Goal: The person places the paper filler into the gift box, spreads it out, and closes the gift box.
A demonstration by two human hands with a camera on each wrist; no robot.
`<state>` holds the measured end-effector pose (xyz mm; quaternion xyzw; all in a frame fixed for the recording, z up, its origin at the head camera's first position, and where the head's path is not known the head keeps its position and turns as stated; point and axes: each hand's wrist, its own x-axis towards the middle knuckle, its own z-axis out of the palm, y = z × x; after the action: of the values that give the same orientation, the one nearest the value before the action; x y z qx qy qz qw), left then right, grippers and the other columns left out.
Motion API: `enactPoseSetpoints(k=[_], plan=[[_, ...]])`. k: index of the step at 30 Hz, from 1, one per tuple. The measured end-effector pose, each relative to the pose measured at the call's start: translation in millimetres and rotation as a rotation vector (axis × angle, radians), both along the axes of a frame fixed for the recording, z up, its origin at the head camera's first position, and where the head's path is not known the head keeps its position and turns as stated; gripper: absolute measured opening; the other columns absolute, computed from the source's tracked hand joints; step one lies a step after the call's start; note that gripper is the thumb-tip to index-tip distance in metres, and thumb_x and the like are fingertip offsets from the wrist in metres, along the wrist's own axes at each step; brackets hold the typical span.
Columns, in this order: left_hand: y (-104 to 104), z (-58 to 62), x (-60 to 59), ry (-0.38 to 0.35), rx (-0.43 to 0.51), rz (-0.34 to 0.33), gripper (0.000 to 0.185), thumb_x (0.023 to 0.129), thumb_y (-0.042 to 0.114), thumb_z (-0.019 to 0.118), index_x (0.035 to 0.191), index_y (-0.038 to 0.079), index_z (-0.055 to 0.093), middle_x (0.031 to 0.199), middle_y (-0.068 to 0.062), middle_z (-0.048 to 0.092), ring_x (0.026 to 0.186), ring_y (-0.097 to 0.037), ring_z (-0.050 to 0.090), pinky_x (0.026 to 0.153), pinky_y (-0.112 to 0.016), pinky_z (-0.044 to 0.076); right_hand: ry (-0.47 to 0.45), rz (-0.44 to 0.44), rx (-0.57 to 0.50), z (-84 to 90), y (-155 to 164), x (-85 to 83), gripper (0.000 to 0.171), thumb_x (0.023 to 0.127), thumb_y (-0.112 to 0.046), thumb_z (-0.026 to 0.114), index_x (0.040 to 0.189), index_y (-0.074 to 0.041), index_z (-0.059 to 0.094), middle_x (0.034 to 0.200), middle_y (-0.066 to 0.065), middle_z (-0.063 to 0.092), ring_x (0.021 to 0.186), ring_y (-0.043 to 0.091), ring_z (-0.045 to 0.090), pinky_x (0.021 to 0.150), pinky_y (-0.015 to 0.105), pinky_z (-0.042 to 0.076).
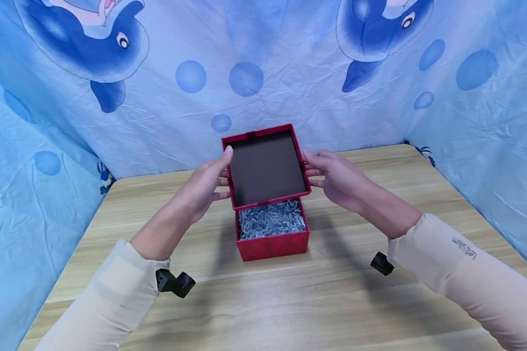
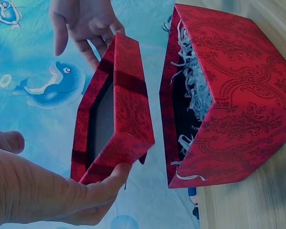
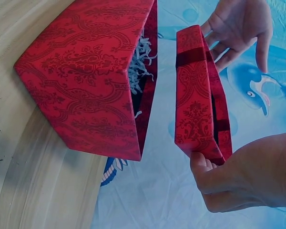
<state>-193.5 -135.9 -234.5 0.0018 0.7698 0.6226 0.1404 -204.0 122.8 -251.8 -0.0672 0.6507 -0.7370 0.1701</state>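
A red box lid (image 1: 268, 168), dark on the inside, is tilted above the back of an uncovered red patterned box (image 1: 273, 247). Its hollow underside faces the head camera. At the lid's left side my left hand (image 1: 206, 183) holds it, fingers against the outer wall and thumb raised by the rim. My right hand (image 1: 334, 175) grips the opposite side near the lower corner. Grey-blue shredded paper (image 1: 270, 219) fills the box. Both wrist views show a gap between the lid (image 2: 131, 95) and the box (image 3: 86, 81); some paper strands poke over the box's rim.
The box stands on a light wooden table (image 1: 272, 302). A blue cloth (image 1: 290, 97) printed with dolphins and bubbles hangs behind the table and along both sides. Black devices (image 1: 175, 283) are fixed at both wrists.
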Motion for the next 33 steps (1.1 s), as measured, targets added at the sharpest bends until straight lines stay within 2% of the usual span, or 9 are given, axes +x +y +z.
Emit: enactPoseSetpoints(k=[8,16,23,29,33], plan=[[2.6,4.9,2.8,0.049,0.049,0.021,0.071,0.097,0.054,0.041,0.144,0.001,0.029,0.143,-0.015,0.033,0.131,-0.034,0.034,0.11,-0.05,0.029,0.03,0.0,-0.059,0.0,-3.4,-2.6,0.029,0.104,-0.027,0.039,0.118,-0.002,0.043,0.12,0.016,0.043,0.117,0.032,0.038,0.11,0.049,0.019],[5.0,9.0,7.2,0.127,0.049,0.043,0.071,0.098,0.054,0.04,0.145,0.003,0.023,0.145,-0.012,0.03,0.135,-0.031,0.031,0.111,-0.049,0.03,0.041,-0.041,-0.125,-1.5,-3.0,-6.5,0.031,0.104,-0.031,0.038,0.108,-0.001,0.044,0.11,0.014,0.045,0.107,0.027,0.044,0.112,0.047,0.02],[4.3,9.0,8.4,0.237,0.092,-0.002,0.061,0.1,0.052,0.032,0.137,0.005,0.043,0.135,-0.014,0.044,0.127,-0.032,0.04,0.107,-0.056,0.033,0.109,-0.079,-0.111,-5.9,-1.9,-8.2,0.029,0.104,-0.034,0.037,0.105,-0.005,0.043,0.116,0.009,0.042,0.113,0.026,0.043,0.114,0.044,0.021],[2.6,7.7,8.8,0.256,0.094,0.037,0.066,0.1,0.055,0.028,0.126,-0.002,0.048,0.126,-0.021,0.046,0.121,-0.036,0.045,0.104,-0.056,0.037,0.187,-0.078,-0.073,-9.5,-2.7,-8.6,0.032,0.104,-0.035,0.037,0.106,-0.004,0.042,0.122,0.007,0.039,0.116,0.029,0.042,0.114,0.043,0.023],[1.3,7.5,8.7,0.245,0.105,0.05,0.067,0.099,0.056,0.028,0.126,-0.002,0.048,0.124,-0.022,0.046,0.12,-0.037,0.046,0.103,-0.056,0.038,0.214,-0.075,-0.081,-10.7,-3.4,-9.2,0.034,0.104,-0.035,0.036,0.105,-0.001,0.043,0.12,0.008,0.039,0.115,0.029,0.042,0.114,0.043,0.024]])
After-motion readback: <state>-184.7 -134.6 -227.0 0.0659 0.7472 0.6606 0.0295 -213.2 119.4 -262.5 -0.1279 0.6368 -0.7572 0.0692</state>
